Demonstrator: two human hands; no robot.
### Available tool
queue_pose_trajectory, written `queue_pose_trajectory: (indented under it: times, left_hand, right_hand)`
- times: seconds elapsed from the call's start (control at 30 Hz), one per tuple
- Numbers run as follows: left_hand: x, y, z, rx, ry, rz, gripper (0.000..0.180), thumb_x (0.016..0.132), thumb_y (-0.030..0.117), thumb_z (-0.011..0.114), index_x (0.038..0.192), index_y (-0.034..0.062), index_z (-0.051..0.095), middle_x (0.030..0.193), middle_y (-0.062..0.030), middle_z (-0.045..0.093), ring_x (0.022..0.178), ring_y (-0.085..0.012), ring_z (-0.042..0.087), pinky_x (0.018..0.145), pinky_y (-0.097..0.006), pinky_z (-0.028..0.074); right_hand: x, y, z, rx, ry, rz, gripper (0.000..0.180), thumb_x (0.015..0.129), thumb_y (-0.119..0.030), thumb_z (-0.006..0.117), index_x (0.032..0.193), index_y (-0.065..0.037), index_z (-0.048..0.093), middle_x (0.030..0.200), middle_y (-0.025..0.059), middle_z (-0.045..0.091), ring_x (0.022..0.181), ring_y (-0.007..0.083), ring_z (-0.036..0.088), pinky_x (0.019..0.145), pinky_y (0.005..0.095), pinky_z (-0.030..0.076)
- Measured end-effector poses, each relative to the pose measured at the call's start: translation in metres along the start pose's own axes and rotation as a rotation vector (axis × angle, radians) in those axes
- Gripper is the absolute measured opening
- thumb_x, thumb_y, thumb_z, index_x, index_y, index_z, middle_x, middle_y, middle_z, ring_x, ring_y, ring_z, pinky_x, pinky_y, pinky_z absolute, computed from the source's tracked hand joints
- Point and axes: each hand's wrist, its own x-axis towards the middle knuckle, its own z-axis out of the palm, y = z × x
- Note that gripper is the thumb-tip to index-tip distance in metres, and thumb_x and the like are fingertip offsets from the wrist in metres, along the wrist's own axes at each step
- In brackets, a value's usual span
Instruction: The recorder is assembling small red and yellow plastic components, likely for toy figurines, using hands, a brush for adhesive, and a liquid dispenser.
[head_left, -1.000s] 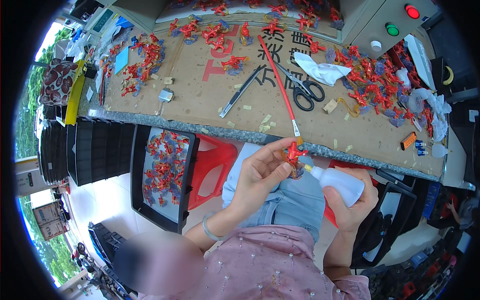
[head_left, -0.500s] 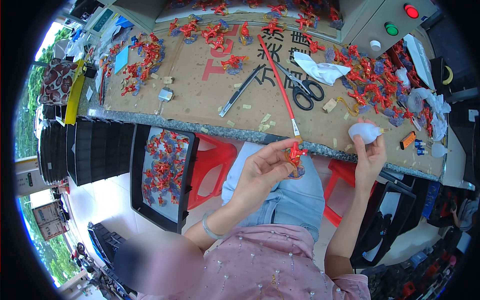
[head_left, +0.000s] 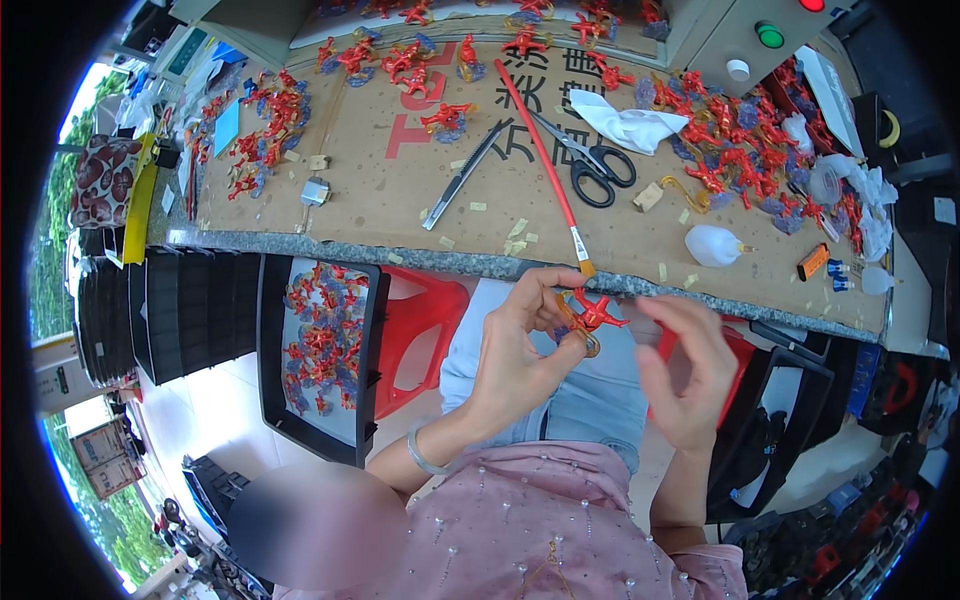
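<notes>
My left hand (head_left: pixel 520 345) pinches a small red figurine (head_left: pixel 598 311) with a yellow, see-through curl and a bluish part at its base. It is held over my lap, just off the table's front edge. To its right, my right hand (head_left: pixel 690 365) is raised with thumb and fingers apart and nothing between them. A white squeeze bottle (head_left: pixel 713 246) with a yellowish tip lies on the cardboard beyond that hand. A red-handled brush (head_left: pixel 545 150) points its bristles at the table edge, close to my left fingertips.
Black-handled scissors (head_left: pixel 598 180), a utility knife (head_left: pixel 462 182) and a white cloth (head_left: pixel 632 128) lie on the cardboard. Many figurines are heaped at the right (head_left: pixel 735 150). A black tray (head_left: pixel 372 375) of figurines stands left of my lap, beside a red stool (head_left: pixel 425 310).
The squeeze bottle has left my right hand and rests on the table. My right hand has come down and left toward the figurine, which is now turned sideways in my left fingers.
</notes>
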Motion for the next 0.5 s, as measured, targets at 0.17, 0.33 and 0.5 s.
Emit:
queue_pose_trajectory:
  times: [0.17,0.33,0.5]
  left_hand:
    - [0.001,0.003,0.001,0.282,0.016,0.144,0.045,0.072,-0.002,0.066,0.115,0.0009,0.053,0.077,-0.0065,0.062,0.071,-0.0138,0.058,0.067,-0.027,0.046]
    - [-0.001,0.001,-0.001,0.283,0.036,0.128,0.046,0.071,-0.002,0.066,0.116,0.0014,0.053,0.075,-0.0054,0.061,0.071,-0.0131,0.057,0.067,-0.027,0.045]
    - [0.000,-0.008,-0.005,-0.002,-0.019,-0.008,0.045,0.072,-0.003,0.065,0.116,0.0011,0.054,0.075,-0.0030,0.061,0.072,-0.0092,0.056,0.068,-0.025,0.043]
  right_hand:
    - [0.008,0.000,0.021,0.079,-0.201,-0.034,0.040,0.071,0.001,0.067,0.111,-0.001,0.064,0.096,0.0129,0.065,0.089,0.0278,0.061,0.082,0.0374,0.044]
    - [0.009,0.004,0.026,0.081,-0.191,-0.083,0.042,0.071,0.004,0.066,0.112,-0.001,0.064,0.094,0.0116,0.066,0.085,0.0263,0.062,0.081,0.0365,0.044]
    - [0.008,0.003,0.025,0.084,-0.191,-0.067,0.040,0.071,0.004,0.068,0.111,0.000,0.065,0.092,0.0115,0.066,0.084,0.0259,0.062,0.082,0.0366,0.045]
